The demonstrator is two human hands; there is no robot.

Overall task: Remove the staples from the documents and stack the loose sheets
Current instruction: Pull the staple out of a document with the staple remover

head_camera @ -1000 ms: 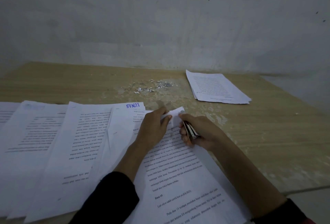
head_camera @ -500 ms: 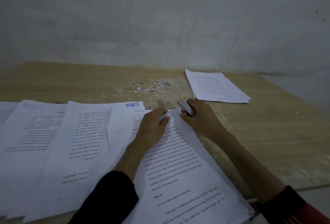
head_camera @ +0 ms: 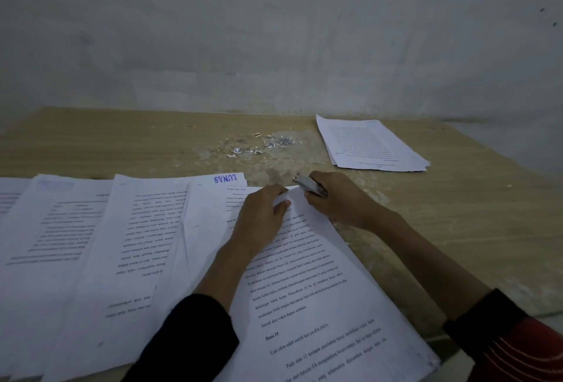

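Wooden worktop point(head_camera: 426, 214), grey wall. Stapled document point(head_camera: 304, 290) under both hands: left hand point(head_camera: 262, 217) pinches its curled top corner, right hand point(head_camera: 338, 199) grips small metal tool point(head_camera: 309, 185) just beside. Paper looks light, floppy, tear-prone; best held close to the corner.

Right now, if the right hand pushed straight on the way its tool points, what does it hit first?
Probably the staple scraps: the right hand aims its tool forward-left, with only bare table between. Depth is unclear, so it may pass just beside them.
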